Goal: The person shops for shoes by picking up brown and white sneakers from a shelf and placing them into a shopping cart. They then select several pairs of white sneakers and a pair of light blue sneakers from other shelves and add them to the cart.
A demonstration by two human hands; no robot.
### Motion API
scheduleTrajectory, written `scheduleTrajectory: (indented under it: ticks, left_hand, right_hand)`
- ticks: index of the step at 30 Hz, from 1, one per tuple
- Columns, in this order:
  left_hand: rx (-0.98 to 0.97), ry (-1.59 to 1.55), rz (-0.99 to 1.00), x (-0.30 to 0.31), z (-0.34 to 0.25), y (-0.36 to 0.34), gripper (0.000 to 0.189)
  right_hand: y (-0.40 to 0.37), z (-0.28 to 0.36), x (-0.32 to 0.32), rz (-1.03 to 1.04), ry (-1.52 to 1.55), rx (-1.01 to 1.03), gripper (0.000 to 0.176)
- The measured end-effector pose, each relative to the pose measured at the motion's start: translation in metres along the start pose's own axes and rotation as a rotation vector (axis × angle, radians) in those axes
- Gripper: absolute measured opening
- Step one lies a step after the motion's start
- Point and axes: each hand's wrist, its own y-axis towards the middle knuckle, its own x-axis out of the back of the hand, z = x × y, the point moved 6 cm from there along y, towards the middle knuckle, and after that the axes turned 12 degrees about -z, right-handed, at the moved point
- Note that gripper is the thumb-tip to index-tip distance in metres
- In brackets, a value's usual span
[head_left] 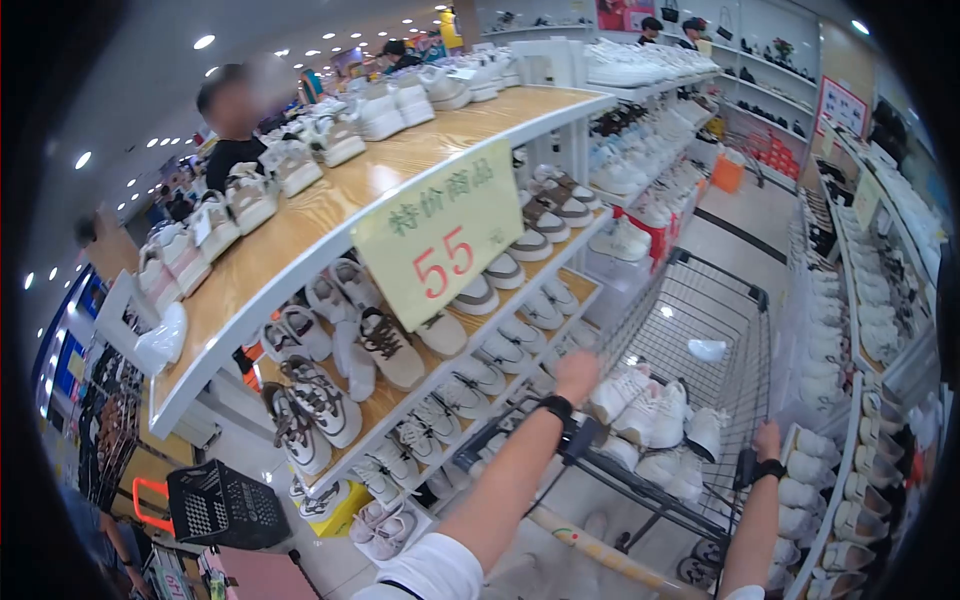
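My left hand (577, 377) is closed at the left rim of a black wire shopping cart (715, 300), with a dark band on the wrist. At the cart's right side, my right hand (767, 440) is closed on the rim, its fingers partly hidden, and its wrist also wears a dark band. Several white sneakers (652, 415) lie in the near part of the cart basket. Farther forward in it is a small white object (707, 350) I cannot make out. The cart's pale handle bar (600, 550) runs below my forearms.
A tiered shoe rack (480, 130) stands at the left, carrying a yellow price sign (440, 235) reading 55. Shoe shelves (870, 300) line the right side. A black shopping basket (225, 505) is at lower left. Another person (235, 125) stands behind the rack. An orange box (728, 172) sits ahead.
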Motion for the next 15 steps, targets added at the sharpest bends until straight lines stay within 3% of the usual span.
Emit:
scheduleTrajectory:
  ticks: [1,2,4,5,7,10,11,13,15]
  left_hand:
    - [0.032,-0.033,0.034,-0.008,0.01,-0.004,0.028]
    - [0.1,-0.116,0.017,-0.016,0.019,-0.008,0.025]
    - [0.087,-0.129,0.024,-0.027,0.02,0.002,0.025]
    - [0.1,-0.116,0.052,-0.025,0.015,0.008,0.026]
    - [0.109,-0.112,0.101,-0.035,0.011,0.017,0.027]
    - [0.107,-0.112,0.114,-0.057,0.006,0.038,0.033]
    - [0.163,-0.137,0.176,-0.063,0.006,0.045,0.035]
    - [0.229,-0.2,0.255,-0.081,0.01,0.059,0.04]
    - [0.198,-0.245,0.212,-0.106,0.016,0.074,0.04]
  right_hand:
    - [-0.017,0.024,0.013,0.047,0.064,-0.082,0.03]
    - [-0.006,0.008,0.015,0.029,0.052,-0.098,0.03]
    - [0.025,-0.013,-0.015,0.25,0.113,-0.112,0.036]
    - [0.031,-0.015,-0.011,0.237,0.112,-0.118,0.036]
    - [0.023,-0.013,-0.014,0.446,0.348,-0.142,0.045]
    - [0.029,-0.005,-0.009,0.453,0.429,-0.113,0.048]
    - [0.013,0.019,0.007,0.458,0.446,-0.248,0.049]
    - [0.022,0.02,-0.002,0.409,0.413,-0.243,0.047]
    - [0.028,0.034,-0.001,0.359,0.381,-0.231,0.046]
